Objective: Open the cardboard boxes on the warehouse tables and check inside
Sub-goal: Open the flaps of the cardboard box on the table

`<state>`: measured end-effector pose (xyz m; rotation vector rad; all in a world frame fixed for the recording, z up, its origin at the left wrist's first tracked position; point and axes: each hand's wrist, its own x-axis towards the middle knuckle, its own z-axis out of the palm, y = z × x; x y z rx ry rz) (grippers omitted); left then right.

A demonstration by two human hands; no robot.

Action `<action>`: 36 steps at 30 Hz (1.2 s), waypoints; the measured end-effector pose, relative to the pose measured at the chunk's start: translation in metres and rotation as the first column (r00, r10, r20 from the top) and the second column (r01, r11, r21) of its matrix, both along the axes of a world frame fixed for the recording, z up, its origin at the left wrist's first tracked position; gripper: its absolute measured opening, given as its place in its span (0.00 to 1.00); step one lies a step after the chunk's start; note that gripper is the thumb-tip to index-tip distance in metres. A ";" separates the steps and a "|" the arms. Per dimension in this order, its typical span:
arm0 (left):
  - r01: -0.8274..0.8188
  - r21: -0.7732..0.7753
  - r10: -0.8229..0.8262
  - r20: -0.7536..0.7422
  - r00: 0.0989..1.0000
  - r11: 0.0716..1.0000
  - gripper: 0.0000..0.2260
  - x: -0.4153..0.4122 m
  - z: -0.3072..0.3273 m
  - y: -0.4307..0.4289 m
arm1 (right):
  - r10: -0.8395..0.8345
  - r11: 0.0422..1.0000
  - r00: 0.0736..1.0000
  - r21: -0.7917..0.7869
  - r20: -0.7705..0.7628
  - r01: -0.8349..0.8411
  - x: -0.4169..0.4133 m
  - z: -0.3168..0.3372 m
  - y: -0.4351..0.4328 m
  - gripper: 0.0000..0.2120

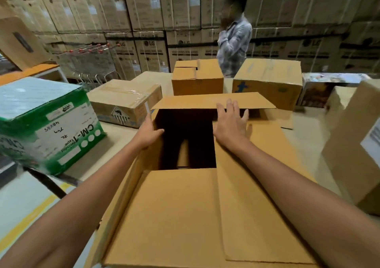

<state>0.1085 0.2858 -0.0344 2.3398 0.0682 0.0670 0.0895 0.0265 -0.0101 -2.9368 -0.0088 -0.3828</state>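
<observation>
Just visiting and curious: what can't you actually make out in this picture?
Head view only:
- Contents of the open box: interior in deep shadow, partly covered by its near flap.
- Small print on the green-and-white box: blurred, upside down.
- Right-hand box: cut off by the frame edge.
</observation>
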 end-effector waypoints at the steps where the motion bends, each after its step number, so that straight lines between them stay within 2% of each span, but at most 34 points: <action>1: -0.006 -0.012 0.006 0.015 1.000 1.000 0.38 0.017 -0.001 0.002 | -0.004 1.000 1.000 -0.012 -0.005 0.004 0.011 0.003 -0.004 0.28; 4: 0.038 -0.083 -0.030 0.104 0.994 0.996 0.38 0.060 -0.002 0.010 | 0.046 0.997 0.998 -0.066 -0.036 -0.048 0.042 0.013 -0.020 0.15; 6: 0.099 -0.057 -0.084 0.233 0.969 0.993 0.30 0.085 -0.005 0.016 | 0.080 0.990 0.997 -0.116 -0.014 -0.081 0.059 0.020 -0.030 0.09; 8: 0.127 0.026 -0.128 0.378 0.917 0.992 0.19 0.115 -0.005 0.022 | 0.099 0.983 0.993 -0.162 0.061 -0.088 0.081 0.031 -0.038 0.08; 11: 0.169 -0.109 -0.096 0.483 0.870 0.980 0.08 0.145 0.014 0.019 | 0.159 0.972 0.957 -0.208 0.242 -0.109 0.105 0.050 -0.049 0.05; 13: 0.184 -0.169 -0.079 0.492 0.867 0.968 0.04 0.168 0.028 0.011 | 0.172 0.967 0.884 -0.244 0.434 -0.069 0.128 0.059 -0.055 0.09; 15: 0.173 -0.222 -0.054 0.458 0.887 0.959 0.03 0.194 0.030 0.003 | 0.115 0.969 0.804 -0.245 0.583 0.039 0.156 0.062 -0.058 0.17; 16: 0.162 -0.262 -0.035 0.430 0.902 0.951 0.10 0.208 0.029 0.000 | 0.078 0.966 0.794 -0.244 0.603 0.090 0.171 0.062 -0.058 0.23; 18: 0.135 -0.334 0.002 0.380 0.925 0.933 0.27 0.234 0.027 -0.005 | -0.019 0.955 0.831 -0.235 0.557 0.180 0.195 0.060 -0.057 0.36; 19: 0.082 -0.340 0.047 0.354 0.934 0.937 0.31 0.245 0.026 -0.009 | -0.068 0.953 0.855 -0.219 0.514 0.208 0.205 0.056 -0.055 0.40; 21: 0.001 -0.312 0.103 0.318 0.942 0.950 0.30 0.259 0.022 -0.019 | -0.138 0.956 0.916 -0.190 0.378 0.222 0.219 0.038 -0.053 0.43; 22: -0.020 -0.293 0.112 0.303 0.946 0.956 0.29 0.264 0.018 -0.025 | -0.160 0.959 0.943 -0.178 0.292 0.218 0.223 0.025 -0.053 0.42; 24: -0.024 -0.218 0.077 0.238 0.968 0.976 0.33 0.275 0.010 -0.034 | -0.188 0.973 0.976 -0.116 0.113 0.201 0.228 -0.003 -0.057 0.39; 26: -0.008 -0.012 0.009 0.112 0.994 1.000 0.36 0.289 -0.005 -0.035 | -0.201 0.979 0.978 -0.053 -0.049 0.198 0.233 -0.026 -0.064 0.35; 28: 0.037 0.258 -0.030 -0.031 0.999 0.965 0.33 0.300 -0.011 -0.035 | -0.197 0.980 0.970 -0.069 -0.139 0.189 0.240 -0.036 -0.069 0.31; 29: 0.081 0.366 -0.053 -0.087 0.995 0.927 0.32 0.302 -0.012 -0.037 | -0.197 0.979 0.968 -0.091 -0.156 0.184 0.243 -0.037 -0.070 0.30; 31: 0.160 0.479 -0.092 -0.162 0.982 0.863 0.34 0.304 -0.010 -0.045 | -0.201 0.976 0.967 -0.120 -0.159 0.183 0.247 -0.038 -0.071 0.27; 36: 0.169 0.540 -0.100 -0.155 0.983 0.825 0.35 0.307 -0.010 -0.051 | -0.210 0.971 0.967 -0.146 -0.144 0.189 0.248 -0.046 -0.071 0.27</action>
